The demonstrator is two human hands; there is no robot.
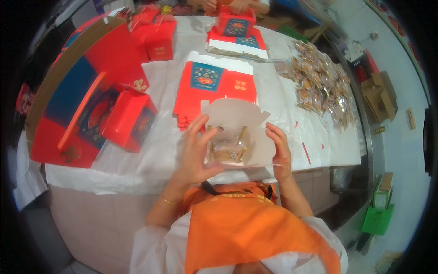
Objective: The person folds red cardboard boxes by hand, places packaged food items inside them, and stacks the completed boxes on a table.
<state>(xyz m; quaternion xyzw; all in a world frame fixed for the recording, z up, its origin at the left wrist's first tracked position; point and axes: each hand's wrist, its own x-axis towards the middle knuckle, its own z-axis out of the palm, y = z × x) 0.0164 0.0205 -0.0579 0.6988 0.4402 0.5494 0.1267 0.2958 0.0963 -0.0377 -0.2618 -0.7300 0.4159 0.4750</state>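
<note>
Between my hands, at the table's front edge, is a small carton box (pixel 260 147) with its white inside facing up and its flaps raised. A clear-wrapped snack packet (pixel 228 150) with golden-brown contents lies inside. My left hand (pixel 195 148) grips the left side, thumb low and fingers curved over the wall. My right hand (pixel 281 153) holds the right side by its flap, fingers bent round the edge. Just beyond the box lies a stack of flat red cartons (pixel 182 98) with a blue printed panel.
Many wrapped packets (pixel 319 82) are heaped at the right. A large red-and-blue carton (pixel 68 91) leans at the left beside a small red box (pixel 130 121). Red boxes (pixel 159 39) stand behind. Across the table, a person's hands (pixel 237 5) hold another red box (pixel 235 25).
</note>
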